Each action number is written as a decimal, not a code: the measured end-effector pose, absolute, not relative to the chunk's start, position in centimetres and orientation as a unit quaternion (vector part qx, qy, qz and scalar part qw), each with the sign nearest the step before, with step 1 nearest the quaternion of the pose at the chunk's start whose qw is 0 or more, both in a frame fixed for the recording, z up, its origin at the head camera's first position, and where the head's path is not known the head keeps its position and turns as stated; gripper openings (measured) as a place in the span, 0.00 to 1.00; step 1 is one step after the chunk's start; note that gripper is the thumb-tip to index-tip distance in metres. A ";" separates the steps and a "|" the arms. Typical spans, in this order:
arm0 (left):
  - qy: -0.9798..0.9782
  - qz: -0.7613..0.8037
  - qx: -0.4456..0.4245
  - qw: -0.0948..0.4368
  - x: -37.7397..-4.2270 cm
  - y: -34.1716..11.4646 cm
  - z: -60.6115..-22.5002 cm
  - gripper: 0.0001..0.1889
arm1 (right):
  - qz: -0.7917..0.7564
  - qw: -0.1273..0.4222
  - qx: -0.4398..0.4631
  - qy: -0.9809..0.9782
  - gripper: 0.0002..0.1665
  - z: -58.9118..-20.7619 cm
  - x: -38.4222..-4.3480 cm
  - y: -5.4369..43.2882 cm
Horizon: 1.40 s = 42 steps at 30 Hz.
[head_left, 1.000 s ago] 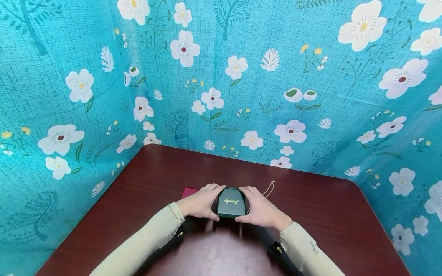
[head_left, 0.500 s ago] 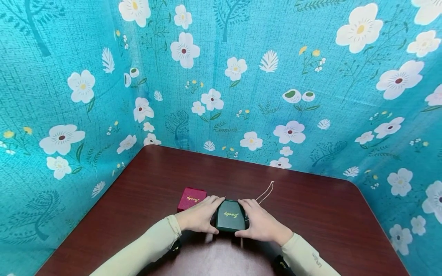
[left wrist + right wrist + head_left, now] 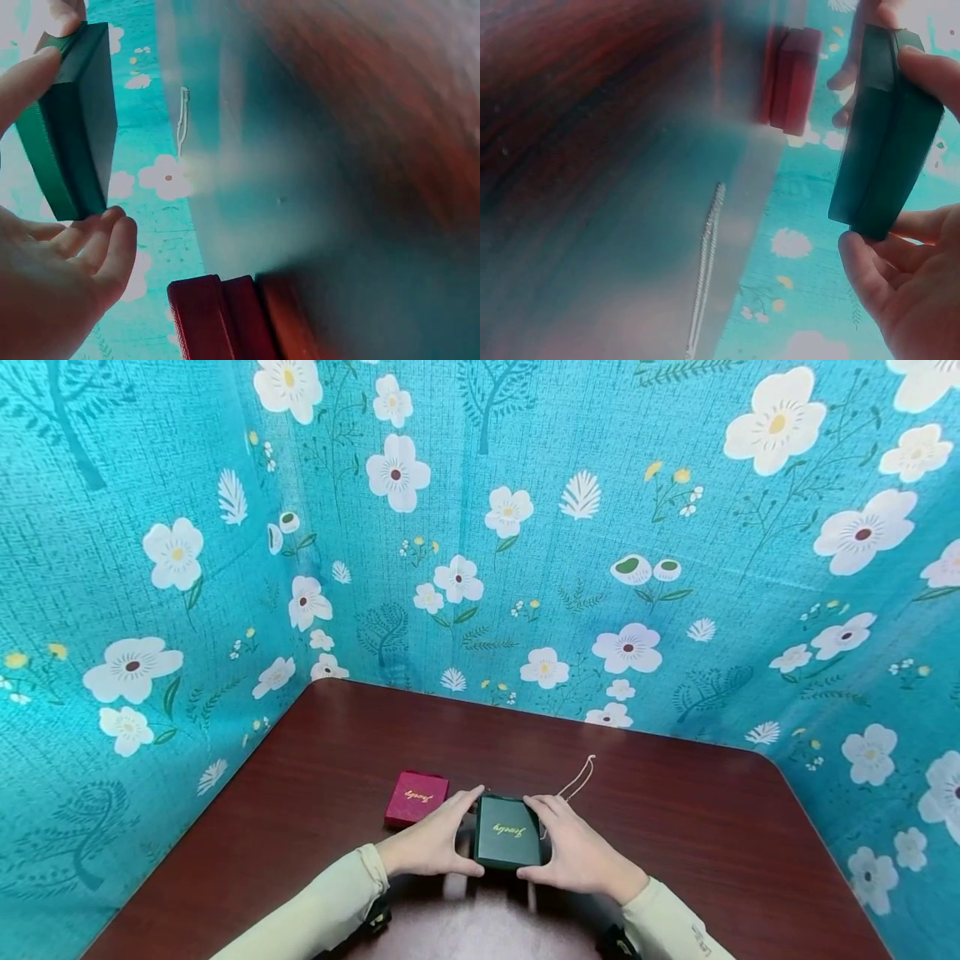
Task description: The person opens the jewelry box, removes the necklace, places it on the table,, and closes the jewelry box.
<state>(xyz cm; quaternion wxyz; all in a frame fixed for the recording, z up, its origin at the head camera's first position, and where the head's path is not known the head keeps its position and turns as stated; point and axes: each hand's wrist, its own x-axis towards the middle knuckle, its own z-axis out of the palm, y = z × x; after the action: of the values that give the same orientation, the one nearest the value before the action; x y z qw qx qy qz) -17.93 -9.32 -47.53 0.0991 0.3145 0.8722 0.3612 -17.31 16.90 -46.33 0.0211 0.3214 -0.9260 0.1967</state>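
Observation:
Between both hands is a dark green jewelry box [image 3: 508, 831], its lid lettered in gold, tilted and held over the table. My left hand [image 3: 426, 846] has its thumb at the box's near left corner and its fingertips at the far left corner, with a gap between palm and box. On the other side, my right hand [image 3: 573, 852] grips the box by its right edge, thumb near and fingers far. In the right wrist view the green box [image 3: 889, 135] appears closed, with a seam along its side.
A red jewelry box [image 3: 416, 797] lies on the dark brown table [image 3: 675, 827], just beyond my left hand. Past my right hand lies a thin chain [image 3: 714, 214], partly hidden in the head view. A blue flowered cloth [image 3: 480, 568] hangs behind the table.
The green box and both hands have come nearer to me, then shifted slightly right. The red box, mostly covered by my left hand before, is now in plain view.

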 end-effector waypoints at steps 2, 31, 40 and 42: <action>0.863 0.387 0.307 0.102 -17.9 -9.3 -47.5 0.57 | 0.204 0.027 0.321 -0.925 0.56 -46.2 -17.3 17.1; 0.794 0.534 0.282 0.066 -18.4 -7.2 -47.7 0.53 | 0.222 0.113 0.348 -0.904 0.61 -44.3 -17.6 18.3; 0.793 0.530 0.297 0.041 -18.8 -6.8 -47.9 0.53 | 0.227 0.122 0.351 -0.900 0.61 -44.3 -17.6 18.7; 0.794 0.527 0.302 0.036 -18.9 -6.7 -47.9 0.53 | 0.224 0.120 0.352 -0.901 0.61 -44.3 -17.7 18.8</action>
<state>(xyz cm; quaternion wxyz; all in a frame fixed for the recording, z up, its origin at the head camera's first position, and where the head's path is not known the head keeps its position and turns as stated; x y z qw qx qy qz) -18.93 -6.75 -47.85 0.0361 0.3025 0.7936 0.5267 -17.70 18.78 -44.33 0.1201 0.3524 -0.9006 0.2241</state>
